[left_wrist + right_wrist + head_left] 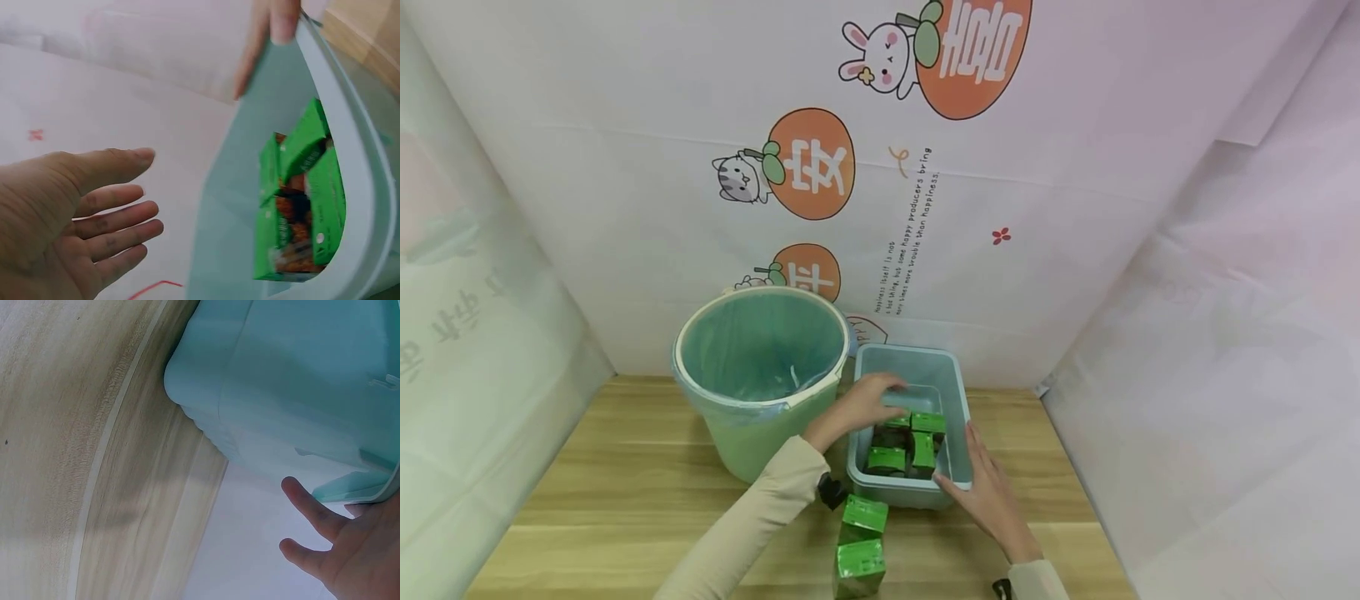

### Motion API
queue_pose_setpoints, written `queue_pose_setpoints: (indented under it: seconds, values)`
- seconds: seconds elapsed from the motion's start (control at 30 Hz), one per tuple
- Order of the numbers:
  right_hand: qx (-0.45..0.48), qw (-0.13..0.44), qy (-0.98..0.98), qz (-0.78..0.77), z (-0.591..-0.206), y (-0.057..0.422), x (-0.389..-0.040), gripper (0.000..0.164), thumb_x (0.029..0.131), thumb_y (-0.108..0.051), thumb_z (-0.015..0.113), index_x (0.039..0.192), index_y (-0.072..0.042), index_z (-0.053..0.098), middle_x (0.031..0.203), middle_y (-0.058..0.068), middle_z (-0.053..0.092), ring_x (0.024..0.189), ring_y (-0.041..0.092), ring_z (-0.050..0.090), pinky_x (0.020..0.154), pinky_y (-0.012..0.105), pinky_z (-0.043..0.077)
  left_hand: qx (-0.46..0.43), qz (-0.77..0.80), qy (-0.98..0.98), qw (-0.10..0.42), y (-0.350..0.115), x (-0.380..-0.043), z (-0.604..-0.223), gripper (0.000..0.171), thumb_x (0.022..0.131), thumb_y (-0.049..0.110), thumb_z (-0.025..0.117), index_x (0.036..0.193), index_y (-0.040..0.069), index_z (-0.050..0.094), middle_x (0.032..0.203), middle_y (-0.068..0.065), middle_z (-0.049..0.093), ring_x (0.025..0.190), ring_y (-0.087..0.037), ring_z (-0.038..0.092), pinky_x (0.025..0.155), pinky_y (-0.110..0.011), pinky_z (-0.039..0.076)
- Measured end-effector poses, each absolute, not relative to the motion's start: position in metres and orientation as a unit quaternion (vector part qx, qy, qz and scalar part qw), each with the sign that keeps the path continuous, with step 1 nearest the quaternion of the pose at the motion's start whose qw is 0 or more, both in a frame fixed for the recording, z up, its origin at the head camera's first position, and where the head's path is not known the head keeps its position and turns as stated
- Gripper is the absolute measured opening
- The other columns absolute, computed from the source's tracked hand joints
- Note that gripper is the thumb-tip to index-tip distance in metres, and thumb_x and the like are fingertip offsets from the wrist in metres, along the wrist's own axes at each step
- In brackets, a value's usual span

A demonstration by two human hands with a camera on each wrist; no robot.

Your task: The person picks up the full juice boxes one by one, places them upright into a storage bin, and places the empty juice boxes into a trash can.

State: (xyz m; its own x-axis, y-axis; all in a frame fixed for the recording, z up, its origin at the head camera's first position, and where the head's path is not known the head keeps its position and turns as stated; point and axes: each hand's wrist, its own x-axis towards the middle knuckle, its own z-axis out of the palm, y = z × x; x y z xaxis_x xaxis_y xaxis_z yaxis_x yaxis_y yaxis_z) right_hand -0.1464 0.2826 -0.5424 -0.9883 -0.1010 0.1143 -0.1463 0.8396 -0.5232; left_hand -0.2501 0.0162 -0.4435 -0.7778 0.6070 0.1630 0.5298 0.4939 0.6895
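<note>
A light blue plastic storage bin stands on the wooden table, with several small green-topped boxes grouped in its near part. Over the bin's left side hovers my left hand, its fingers relaxed and apart; the left wrist view shows nothing in the hand. My right hand rests at the near right corner of the bin, thumb by the near rim and fingers spread along the right side. In the right wrist view two fingers of that hand stick out straight beside the bin wall.
A round green bucket with a clear liner stands left of the bin. Two more green-topped boxes stand on the wooden table, in front of the bin. White printed sheets form walls behind and on both sides.
</note>
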Motion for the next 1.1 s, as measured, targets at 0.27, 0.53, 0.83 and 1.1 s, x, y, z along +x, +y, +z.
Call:
queue_pose_setpoints:
  seconds: [0.27,0.53,0.83,1.1]
  values:
    - [0.063,0.038,-0.958,0.276,-0.542,0.284,-0.146,0.106,0.099,-0.061,0.065,0.171,-0.011,0.006,0.176,0.016,0.008,0.145,0.061,0.033,0.111,0.081,0.027,0.337,0.400,0.853,-0.018,-0.007,-0.213,-0.418,0.040,0.102,0.020,0.073,0.137,0.003,0.067,0.137,-0.013,0.067,0.127,-0.032,0.063,0.107,-0.049,0.052]
    - [0.062,0.035,-0.958,0.278,-0.542,0.281,-0.147,0.107,0.098,-0.063,0.065,0.171,-0.010,0.008,0.177,0.014,0.007,0.147,0.059,0.032,0.114,0.079,0.026,0.335,0.370,0.853,-0.152,-0.036,-0.183,-0.403,0.036,0.100,0.018,0.077,0.133,0.006,0.069,0.133,-0.011,0.067,0.122,-0.029,0.066,0.099,-0.047,0.057]
    - [0.064,0.038,-0.957,0.280,-0.542,0.281,-0.147,0.107,0.098,-0.062,0.066,0.171,-0.011,0.007,0.177,0.014,0.006,0.148,0.059,0.030,0.114,0.079,0.025,0.308,0.328,0.837,-0.312,-0.083,-0.168,-0.397,0.038,0.091,0.014,0.085,0.123,-0.001,0.071,0.123,-0.017,0.068,0.114,-0.034,0.067,0.090,-0.049,0.060]
    - [0.064,0.037,-0.956,0.283,-0.543,0.281,-0.146,0.107,0.098,-0.062,0.066,0.171,-0.012,0.006,0.177,0.015,0.006,0.147,0.060,0.030,0.113,0.080,0.025,0.210,0.282,0.895,-0.275,-0.139,-0.172,-0.398,0.071,0.093,0.042,0.074,0.145,-0.002,0.055,0.144,-0.026,0.054,0.140,-0.047,0.046,0.115,-0.065,0.037]
